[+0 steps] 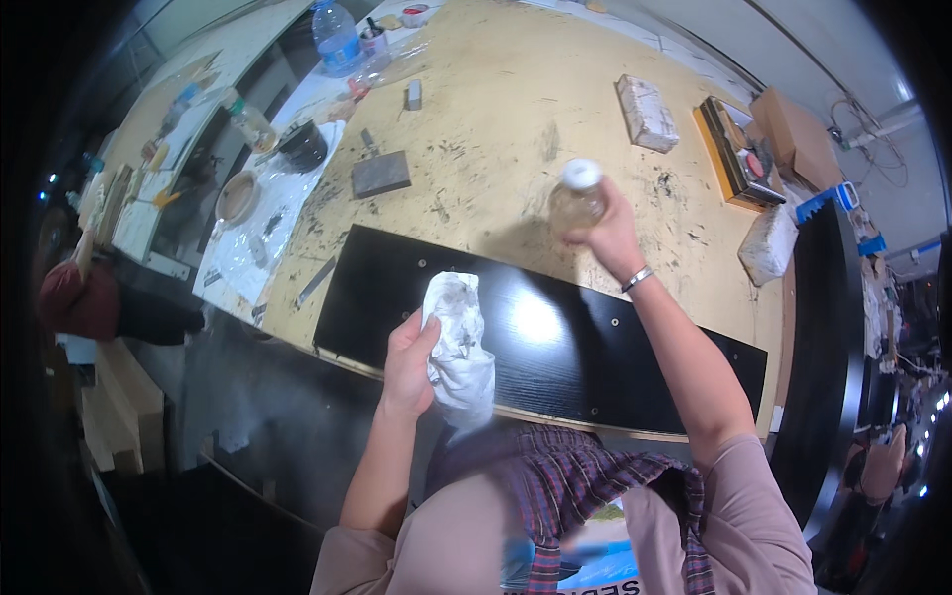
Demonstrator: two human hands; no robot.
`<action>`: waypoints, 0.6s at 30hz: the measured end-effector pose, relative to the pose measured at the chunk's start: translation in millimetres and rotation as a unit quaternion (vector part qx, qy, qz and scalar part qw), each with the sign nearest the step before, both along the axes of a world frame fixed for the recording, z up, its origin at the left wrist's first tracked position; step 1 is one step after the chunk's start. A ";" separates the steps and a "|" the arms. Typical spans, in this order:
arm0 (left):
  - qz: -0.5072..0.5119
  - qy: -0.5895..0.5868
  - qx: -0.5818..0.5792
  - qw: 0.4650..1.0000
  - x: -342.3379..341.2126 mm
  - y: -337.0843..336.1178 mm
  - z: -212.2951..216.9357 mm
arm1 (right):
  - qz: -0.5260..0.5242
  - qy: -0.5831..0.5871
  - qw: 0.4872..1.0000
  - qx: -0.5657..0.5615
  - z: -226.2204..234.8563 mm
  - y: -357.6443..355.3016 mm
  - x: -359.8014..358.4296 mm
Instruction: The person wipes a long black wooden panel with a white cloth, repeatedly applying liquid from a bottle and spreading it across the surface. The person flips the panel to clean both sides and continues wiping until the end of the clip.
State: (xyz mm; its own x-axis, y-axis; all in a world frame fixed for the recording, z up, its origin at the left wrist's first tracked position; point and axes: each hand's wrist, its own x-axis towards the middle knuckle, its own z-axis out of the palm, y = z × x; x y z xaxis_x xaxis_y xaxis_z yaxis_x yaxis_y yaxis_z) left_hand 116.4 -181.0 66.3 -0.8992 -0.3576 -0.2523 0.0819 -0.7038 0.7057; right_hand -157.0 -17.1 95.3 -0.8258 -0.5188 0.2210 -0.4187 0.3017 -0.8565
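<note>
Clamped in fingers of the left hand (408,362), the cloth (459,342) is best dampened sparingly from the bottle (575,206) at one o'clock, firmly gripped by the right hand (612,236).

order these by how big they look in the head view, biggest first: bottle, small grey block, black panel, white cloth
1. black panel
2. white cloth
3. bottle, partly covered by fingers
4. small grey block

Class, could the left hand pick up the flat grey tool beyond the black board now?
Probably not yet: the left hand holds a white cloth, though the way over the black board to the flat grey tool looks free.
</note>
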 end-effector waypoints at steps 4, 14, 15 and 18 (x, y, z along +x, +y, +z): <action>0.046 -0.023 -0.062 0.997 30.8 10.6 7.6 | -0.041 -0.062 0.995 -0.073 -30.1 13.5 -27.2; -0.014 -0.127 -0.756 0.641 43.5 169.3 -34.2 | -0.018 0.021 0.995 0.092 -74.1 153.6 -31.3; -0.050 -0.121 -0.789 0.601 38.6 202.1 -30.9 | -0.023 0.036 0.993 0.108 -77.6 178.6 -25.4; -0.153 -0.143 -0.804 0.557 35.7 259.6 -39.9 | -0.047 0.093 0.982 0.159 -84.7 246.6 -6.2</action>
